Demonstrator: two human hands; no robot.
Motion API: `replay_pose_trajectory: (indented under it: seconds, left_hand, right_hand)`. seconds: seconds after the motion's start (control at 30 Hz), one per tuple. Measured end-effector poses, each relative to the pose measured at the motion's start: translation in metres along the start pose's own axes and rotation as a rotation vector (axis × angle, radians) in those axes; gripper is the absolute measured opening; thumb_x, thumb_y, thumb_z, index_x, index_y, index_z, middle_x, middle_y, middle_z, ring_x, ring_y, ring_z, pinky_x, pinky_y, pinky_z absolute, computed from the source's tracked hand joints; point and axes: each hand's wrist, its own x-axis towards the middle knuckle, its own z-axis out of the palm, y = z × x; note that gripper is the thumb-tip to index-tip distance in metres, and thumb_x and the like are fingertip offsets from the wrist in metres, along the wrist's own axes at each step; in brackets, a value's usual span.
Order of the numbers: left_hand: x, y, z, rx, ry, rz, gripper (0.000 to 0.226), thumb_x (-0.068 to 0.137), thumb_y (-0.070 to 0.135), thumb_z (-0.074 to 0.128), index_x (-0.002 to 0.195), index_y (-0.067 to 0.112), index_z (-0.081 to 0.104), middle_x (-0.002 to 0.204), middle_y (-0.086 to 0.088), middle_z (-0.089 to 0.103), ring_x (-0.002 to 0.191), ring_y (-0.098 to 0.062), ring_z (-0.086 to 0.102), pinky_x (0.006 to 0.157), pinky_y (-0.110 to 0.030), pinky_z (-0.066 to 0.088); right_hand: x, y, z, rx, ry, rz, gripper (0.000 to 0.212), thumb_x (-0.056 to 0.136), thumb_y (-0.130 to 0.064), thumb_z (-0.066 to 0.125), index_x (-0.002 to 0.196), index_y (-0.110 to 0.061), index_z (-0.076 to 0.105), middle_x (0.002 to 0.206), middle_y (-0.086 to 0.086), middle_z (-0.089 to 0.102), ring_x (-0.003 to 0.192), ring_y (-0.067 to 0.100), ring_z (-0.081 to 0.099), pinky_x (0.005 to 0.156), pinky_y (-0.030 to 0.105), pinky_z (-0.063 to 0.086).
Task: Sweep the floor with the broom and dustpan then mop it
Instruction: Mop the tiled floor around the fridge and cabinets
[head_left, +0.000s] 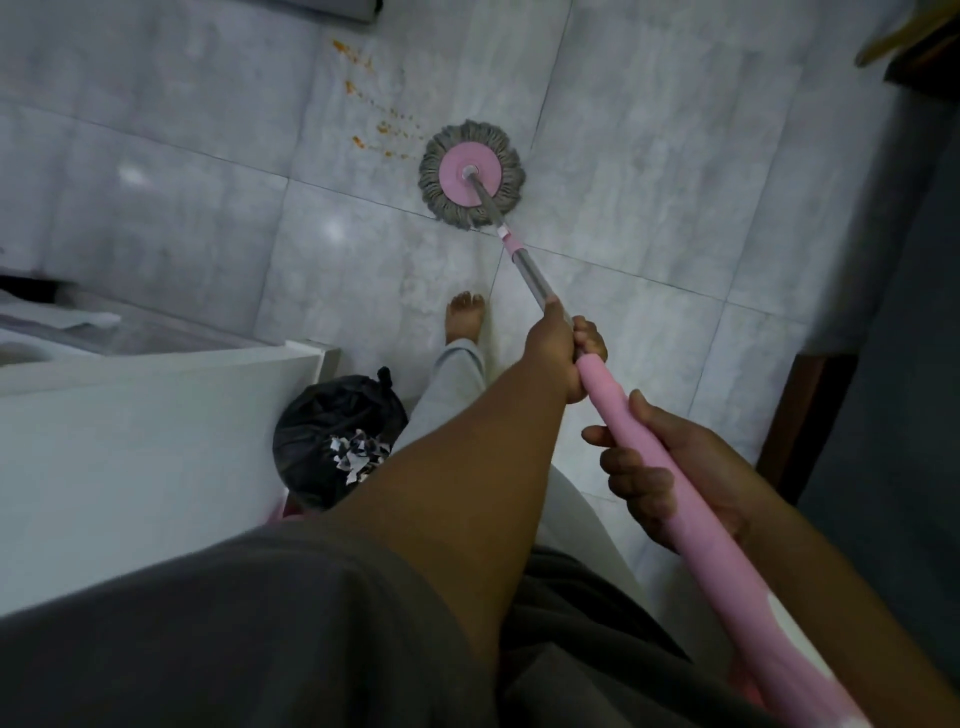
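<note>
- Pink padding sleeves the mop handle (613, 402), likely light, stiff and grippy; the grey string mop head (470, 179) lies soft and flat on the floor (649, 156), upper centre.
- Left hand (563, 358) wraps the sleeve's top; right hand (675, 478) curls round it lower right.
- White cabinet (156, 415) lower left, black bag (337, 431) beside it, orange crumbs (374, 119) just left of the head; the glossy floor looks slippery.

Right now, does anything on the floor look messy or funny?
Yes, orange crumbs lie scattered in a trail across the floor, just left of the mop head. That looks odd because the mop is already down on the tiles while this mess is not swept up.
</note>
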Motion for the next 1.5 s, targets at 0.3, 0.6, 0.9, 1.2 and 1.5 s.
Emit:
replay_pose_trajectory:
  seconds: [0.3,0.6,0.9,1.2,1.5]
  left_hand:
    - [0.021,0.154,0.054,-0.035,-0.04,0.072,0.052,0.1,0.052,0.044,0.064,0.016,0.035,0.037,0.005,0.034,0.026,-0.005,0.031,0.028,-0.012,0.022]
    - [0.035,0.297,0.111,-0.097,0.015,0.12,0.049,0.097,0.048,0.051,0.063,0.018,0.034,0.049,0.006,0.034,0.04,-0.005,0.034,0.029,-0.01,0.023]
    - [0.025,0.262,0.093,-0.131,-0.032,0.148,0.05,0.099,0.049,0.049,0.063,0.016,0.036,0.04,0.005,0.034,0.024,-0.005,0.031,0.028,-0.009,0.022]
    - [0.001,0.125,0.02,-0.198,-0.025,0.144,0.05,0.099,0.05,0.048,0.063,0.017,0.035,0.041,0.006,0.034,0.028,-0.005,0.033,0.028,-0.013,0.026]
    - [-0.015,0.113,0.007,-0.246,0.017,0.116,0.051,0.1,0.047,0.049,0.062,0.015,0.038,0.045,0.004,0.036,0.031,-0.006,0.034,0.032,-0.014,0.024]
  right_hand:
    - [0.065,-0.108,0.101,-0.09,0.013,-0.024,0.046,0.095,-0.047,0.046,0.102,-0.002,0.056,0.055,0.001,0.05,0.033,0.006,0.044,0.031,0.016,0.039]
    - [0.126,-0.214,0.199,-0.11,-0.016,-0.05,0.045,0.097,-0.047,0.046,0.095,-0.003,0.053,0.055,-0.003,0.047,0.034,0.003,0.042,0.031,0.012,0.035]
    - [0.106,-0.185,0.185,-0.158,0.032,-0.016,0.045,0.096,-0.047,0.049,0.095,-0.002,0.054,0.054,-0.002,0.046,0.032,0.004,0.041,0.03,0.014,0.035]
    - [0.046,-0.089,0.103,-0.286,0.046,0.09,0.046,0.098,-0.047,0.042,0.097,-0.002,0.055,0.052,0.001,0.048,0.031,0.006,0.043,0.03,0.015,0.037]
    - [0.038,-0.08,0.102,-0.31,0.071,0.113,0.046,0.097,-0.045,0.043,0.097,-0.001,0.055,0.051,0.002,0.048,0.031,0.008,0.043,0.03,0.016,0.037]
